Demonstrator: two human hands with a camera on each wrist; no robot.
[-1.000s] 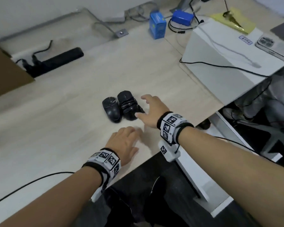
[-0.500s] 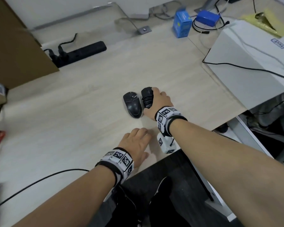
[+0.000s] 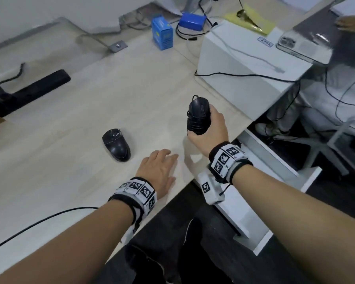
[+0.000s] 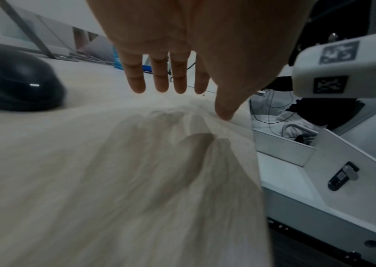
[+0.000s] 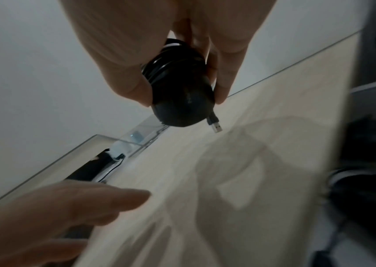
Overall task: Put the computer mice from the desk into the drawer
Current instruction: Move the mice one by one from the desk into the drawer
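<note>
My right hand (image 3: 210,128) grips a black mouse with its cable wound round it (image 3: 198,114), lifted above the desk near the right edge. In the right wrist view the wound mouse (image 5: 180,94) sits between thumb and fingers, its USB plug (image 5: 215,126) hanging free. A second black mouse (image 3: 116,144) lies on the light wooden desk (image 3: 90,111), left of my left hand (image 3: 159,171). That left hand (image 4: 171,72) hovers flat, fingers straight, holding nothing; the second mouse (image 4: 15,86) is at its left. The open white drawer (image 4: 282,150) stands below the desk's right edge.
A white box (image 3: 244,64) with a cable over it stands at the right. A blue carton (image 3: 162,35) and blue pack (image 3: 193,22) sit at the back, a black power strip (image 3: 35,89) at the left. A thin black cable (image 3: 39,222) crosses the near desk.
My right hand closed on the cable-wound mouse and lifted it up and to the right, away from the other mouse. The left hand stayed flat near the desk's front edge.
</note>
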